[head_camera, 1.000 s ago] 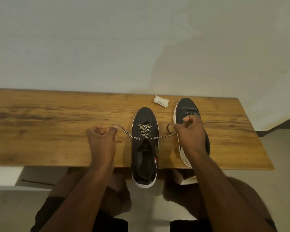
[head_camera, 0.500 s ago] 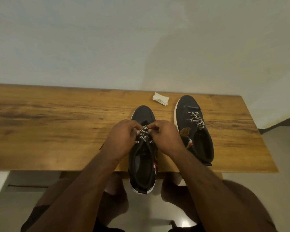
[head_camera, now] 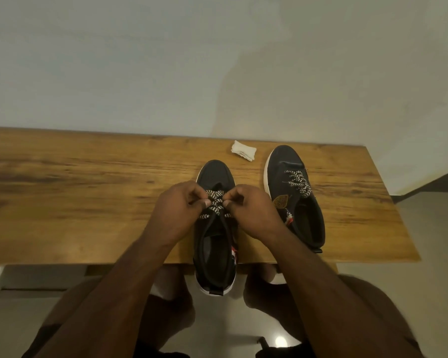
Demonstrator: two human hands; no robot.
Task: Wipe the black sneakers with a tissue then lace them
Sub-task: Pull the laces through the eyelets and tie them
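Observation:
Two black sneakers with white soles stand toe-away on a wooden table [head_camera: 75, 202]. The left sneaker [head_camera: 216, 174] hangs its heel over the front edge. My left hand [head_camera: 177, 210] and my right hand [head_camera: 251, 210] meet over its tongue, each pinching the black-and-white lace [head_camera: 215, 200] with curled fingers. The right sneaker [head_camera: 285, 164] lies beside it, its lace [head_camera: 298, 180] threaded through the front eyelets, untouched. A crumpled white tissue [head_camera: 243, 150] lies near the far edge between the two toes.
A pale wall rises right behind the table. The table's right end [head_camera: 388, 202] is close to the right sneaker. My knees and a shiny floor [head_camera: 279, 341] show below the front edge.
One second ago my hands were spread wide, pulling the lace ends out to both sides. They have come together over the left sneaker's tongue and stay there, pinching the lace.

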